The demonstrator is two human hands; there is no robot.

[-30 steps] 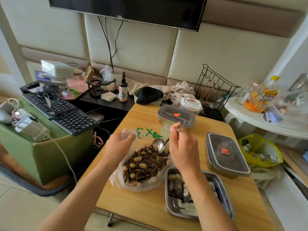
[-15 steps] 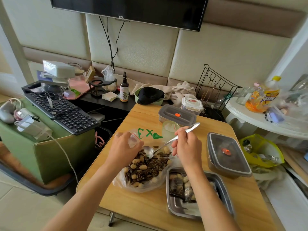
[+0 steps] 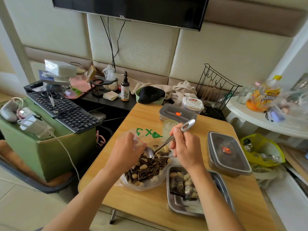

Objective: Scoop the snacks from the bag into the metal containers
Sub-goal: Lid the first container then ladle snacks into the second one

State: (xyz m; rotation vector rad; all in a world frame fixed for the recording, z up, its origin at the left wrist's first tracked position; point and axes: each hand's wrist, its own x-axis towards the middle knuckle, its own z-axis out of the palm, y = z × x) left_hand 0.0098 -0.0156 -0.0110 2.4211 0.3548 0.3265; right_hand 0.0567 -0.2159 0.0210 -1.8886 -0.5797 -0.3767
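My forearms reach forward, side by side: left hand [image 3: 126, 148] pinching the bag [image 3: 150, 185] rim, right hand [image 3: 186, 146] fingers [image 3: 174, 147] curled around the spoon [image 3: 166, 142] handle.

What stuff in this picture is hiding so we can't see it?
Head view, open metal tray: the right forearm covers its middle, so its fill is unclear.
Head view, lidded metal box on the right and lidded metal box at the back: dark lids hide the contents.
Head view, small brown bottle: label text too small to read.
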